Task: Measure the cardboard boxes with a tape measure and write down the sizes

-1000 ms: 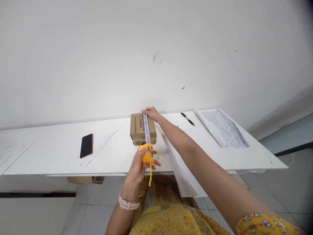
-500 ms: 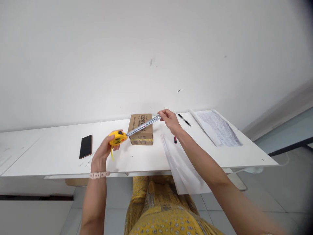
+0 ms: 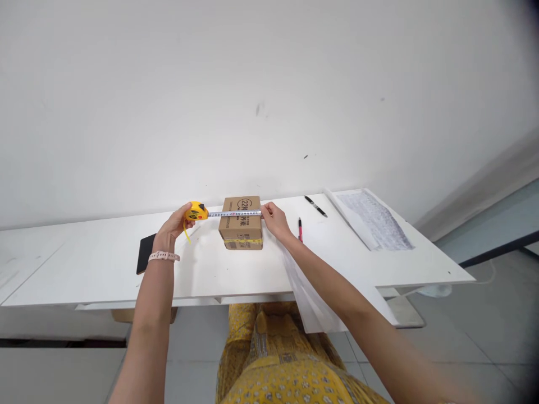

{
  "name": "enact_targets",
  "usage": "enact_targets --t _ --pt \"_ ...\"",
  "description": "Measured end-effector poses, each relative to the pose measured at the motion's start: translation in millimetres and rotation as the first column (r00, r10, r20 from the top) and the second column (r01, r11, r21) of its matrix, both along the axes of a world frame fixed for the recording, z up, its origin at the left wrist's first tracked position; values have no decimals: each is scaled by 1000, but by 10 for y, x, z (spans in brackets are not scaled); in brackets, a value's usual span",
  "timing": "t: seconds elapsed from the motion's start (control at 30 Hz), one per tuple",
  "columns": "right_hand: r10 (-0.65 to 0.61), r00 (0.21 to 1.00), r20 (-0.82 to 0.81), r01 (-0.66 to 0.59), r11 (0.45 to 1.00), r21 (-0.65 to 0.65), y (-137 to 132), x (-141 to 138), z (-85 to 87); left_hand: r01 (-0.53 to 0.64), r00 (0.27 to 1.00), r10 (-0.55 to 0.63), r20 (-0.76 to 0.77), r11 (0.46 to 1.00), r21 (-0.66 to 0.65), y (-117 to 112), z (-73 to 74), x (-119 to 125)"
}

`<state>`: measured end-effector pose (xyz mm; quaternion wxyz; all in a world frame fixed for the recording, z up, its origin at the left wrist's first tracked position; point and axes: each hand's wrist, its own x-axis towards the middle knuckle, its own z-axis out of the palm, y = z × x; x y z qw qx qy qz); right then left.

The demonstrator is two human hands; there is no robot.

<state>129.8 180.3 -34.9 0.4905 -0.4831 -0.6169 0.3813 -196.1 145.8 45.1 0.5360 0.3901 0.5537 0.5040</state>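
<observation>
My left hand (image 3: 176, 221) is closed around a yellow tape measure (image 3: 196, 211), left of a small brown cardboard box (image 3: 241, 227). A yellow strap dangles from the case. The silver blade stretches level across the top of the box. At the box's right edge, my right hand (image 3: 273, 217) pinches the blade's free end; its very tip is hidden by the fingers. Printed characters and a strip of yellow tape show on the box, which rests on the white table.
On the white table (image 3: 252, 278), a dark phone (image 3: 145, 252) lies partly behind my left wrist. Right of the box are a red pen (image 3: 300, 230), a black pen (image 3: 315, 206), white sheets (image 3: 320, 314) overhanging the front edge and a written-on paper (image 3: 374, 219). A wall (image 3: 236, 112) stands behind.
Both hands have moved left, the left one also away from me toward the wall. The tape blade has swung from a slant above the box to level across its top.
</observation>
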Motion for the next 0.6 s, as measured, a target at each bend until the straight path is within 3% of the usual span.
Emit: enact_targets --t 0.17,0.3,0.47,0.6 --pt "-8 993 117 3 999 42 -16 -52 78 25 1000 -25 -8 1000 5 -1 -68 -67" --pt "50 997 67 -52 998 39 7 -62 100 68 998 -68 -2 997 24 37 -110 -36" --pt "189 981 48 -194 970 143 36 -6 62 123 992 -123 -10 992 41 110 -127 6" --pt "282 959 -26 -278 955 102 48 29 37 152 988 -151 -22 988 31 161 -143 47"
